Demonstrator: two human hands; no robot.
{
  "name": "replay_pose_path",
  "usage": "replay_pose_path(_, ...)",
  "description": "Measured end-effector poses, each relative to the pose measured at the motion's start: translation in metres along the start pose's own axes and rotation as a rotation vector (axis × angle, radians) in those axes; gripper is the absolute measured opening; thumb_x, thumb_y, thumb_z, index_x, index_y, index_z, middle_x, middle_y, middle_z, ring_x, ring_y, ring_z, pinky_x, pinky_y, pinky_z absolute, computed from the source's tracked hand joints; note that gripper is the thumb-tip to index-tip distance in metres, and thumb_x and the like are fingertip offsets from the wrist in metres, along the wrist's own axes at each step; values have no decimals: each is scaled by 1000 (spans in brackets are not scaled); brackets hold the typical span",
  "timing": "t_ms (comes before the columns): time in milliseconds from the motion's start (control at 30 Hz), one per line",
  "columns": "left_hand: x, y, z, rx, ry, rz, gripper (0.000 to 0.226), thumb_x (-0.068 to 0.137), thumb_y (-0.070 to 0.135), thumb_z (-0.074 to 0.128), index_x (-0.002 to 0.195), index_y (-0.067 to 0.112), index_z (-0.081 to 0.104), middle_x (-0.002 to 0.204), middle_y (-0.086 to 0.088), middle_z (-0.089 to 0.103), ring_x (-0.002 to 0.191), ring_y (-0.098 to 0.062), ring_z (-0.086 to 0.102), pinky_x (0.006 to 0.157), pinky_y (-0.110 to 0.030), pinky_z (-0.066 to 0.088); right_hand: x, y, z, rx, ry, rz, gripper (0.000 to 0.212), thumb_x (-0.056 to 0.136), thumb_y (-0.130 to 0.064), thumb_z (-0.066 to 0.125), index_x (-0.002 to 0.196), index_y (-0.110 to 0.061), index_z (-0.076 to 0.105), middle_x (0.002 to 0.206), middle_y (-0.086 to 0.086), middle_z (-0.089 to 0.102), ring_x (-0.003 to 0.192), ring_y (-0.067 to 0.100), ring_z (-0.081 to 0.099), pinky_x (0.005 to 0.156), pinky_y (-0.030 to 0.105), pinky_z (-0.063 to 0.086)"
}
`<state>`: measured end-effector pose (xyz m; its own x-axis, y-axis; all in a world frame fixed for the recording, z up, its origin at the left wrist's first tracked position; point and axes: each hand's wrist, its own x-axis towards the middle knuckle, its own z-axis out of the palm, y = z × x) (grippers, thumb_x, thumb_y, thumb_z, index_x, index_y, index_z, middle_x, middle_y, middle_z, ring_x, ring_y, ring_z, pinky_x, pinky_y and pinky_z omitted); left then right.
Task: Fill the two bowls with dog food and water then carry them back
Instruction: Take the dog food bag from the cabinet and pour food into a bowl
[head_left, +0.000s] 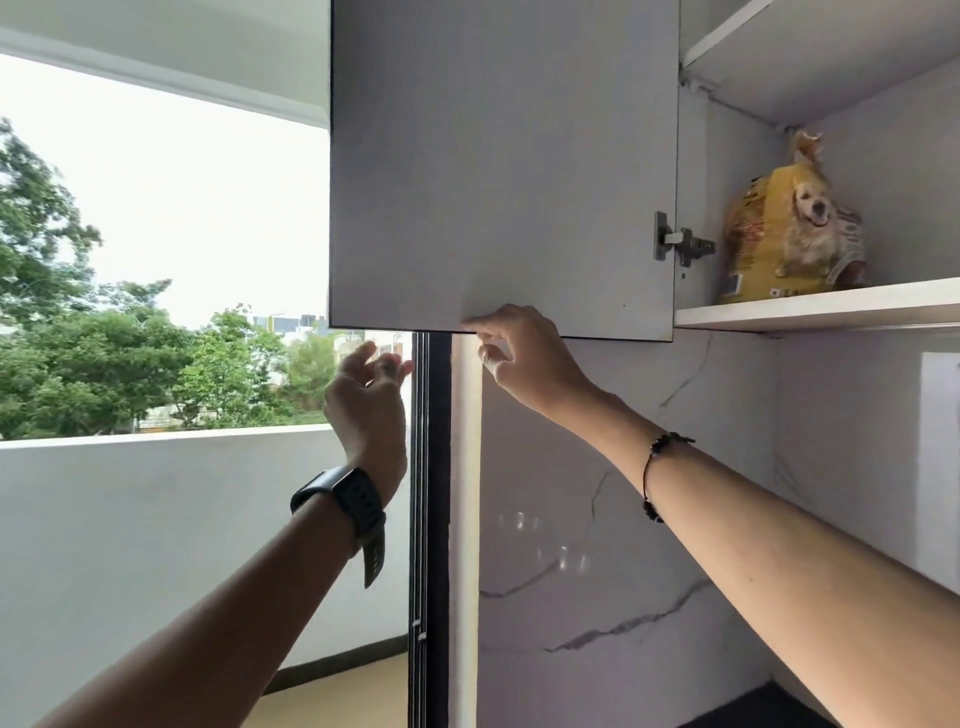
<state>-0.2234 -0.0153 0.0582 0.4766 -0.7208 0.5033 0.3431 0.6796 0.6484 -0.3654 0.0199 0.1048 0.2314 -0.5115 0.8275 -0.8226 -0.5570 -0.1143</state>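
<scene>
Head view, looking up at a wall cupboard beside a balcony window. The cupboard door (504, 166) stands swung open. The right hand (524, 358) pinches the door's bottom edge with its fingertips. The left hand (369, 400), wearing a watch, hovers just below the door, fingers loosely spread, grasping nothing. To do this step well, hold the door fully aside so it clears the reach. The yellow dog food bag (792, 228) stands upright on the lower shelf (810, 307), up and well right of both hands. The 2 bowls are not visible.
</scene>
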Motion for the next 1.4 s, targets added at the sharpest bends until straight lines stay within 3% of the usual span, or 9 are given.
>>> replay_pose_path(100, -20, -11, 15, -16, -95, -44, 21, 87, 4, 61, 105, 13, 63, 60, 14, 70, 74, -15, 70, 98, -44, 51, -9, 8, -17, -60, 2, -10, 38, 91, -2, 53, 126, -15, 60, 110, 9, 63, 110, 23, 50, 87, 18, 31)
replay_pose_path(333, -76, -21, 96, -73, -311, -94, 22, 82, 6, 60, 83, 28, 62, 60, 13, 68, 75, -18, 70, 95, -44, 53, -41, 48, -99, -319, 63, 30, 34, 91, -2, 54, 124, -8, 61, 118, 11, 63, 112, 24, 51, 89, 24, 37)
replay_pose_path(567, -164, -28, 185, -185, -516, -216, 18, 93, 5, 52, 98, 20, 61, 79, 8, 67, 86, -21, 71, 96, -43, 53, -91, 86, -201, -626, 87, 188, 31, 86, -1, 56, 114, -7, 67, 111, 13, 65, 108, 30, 54, 86, 24, 35)
replay_pose_path(733, -228, -20, 228, -233, -688, -265, 25, 94, 10, 54, 85, 31, 62, 78, 10, 67, 93, -24, 70, 95, -44, 52, -120, 85, -272, -993, 46, 254, 32, 88, -5, 52, 118, -9, 65, 111, 14, 62, 108, 32, 47, 92, 31, 34)
replay_pose_path(867, -273, -7, 251, -365, -838, -366, 21, 97, 9, 51, 115, 12, 61, 86, 8, 66, 93, -16, 69, 97, -37, 52, -133, 72, -318, -1374, -123, 251, 19, 82, -3, 55, 94, -3, 69, 97, 15, 61, 101, 33, 49, 79, 38, 47)
replay_pose_path(967, -304, 5, 264, -457, -947, -438, 27, 98, 8, 50, 123, 9, 58, 97, 2, 67, 95, -14, 68, 96, -29, 51, -137, 56, -339, -1702, -330, 219, 16, 45, -2, 78, 53, -4, 64, 59, 13, 60, 65, 32, 59, 58, 29, 51)
replay_pose_path(1133, -355, 33, 283, -571, -1183, -596, 26, 93, 6, 57, 118, 14, 57, 98, -1, 67, 102, -21, 66, 93, -26, 49, -140, 42, -362, -1983, -655, 165, 13, 43, -19, 74, 41, -14, 63, 44, 2, 59, 59, 22, 61, 88, 39, 54)
replay_pose_path(1300, -387, 64, 285, -744, -1372, -754, 28, 89, 3, 62, 115, 11, 56, 105, -5, 66, 101, -16, 61, 88, -21, 48, -135, 40, -367, -2026, -904, 102, 18, 63, -22, 55, 50, -15, 67, 50, 3, 64, 68, 23, 63, 96, 40, 49)
replay_pose_path(1400, -397, 77, 279, -864, -1365, -814, 24, 88, -1, 62, 112, 5, 58, 99, -6, 67, 97, -16, 62, 98, -31, 48, -136, 31, -364, -2011, -864, 2, 20, 63, -21, 53, 48, -14, 66, 47, 4, 61, 63, 25, 61, 92, 39, 52)
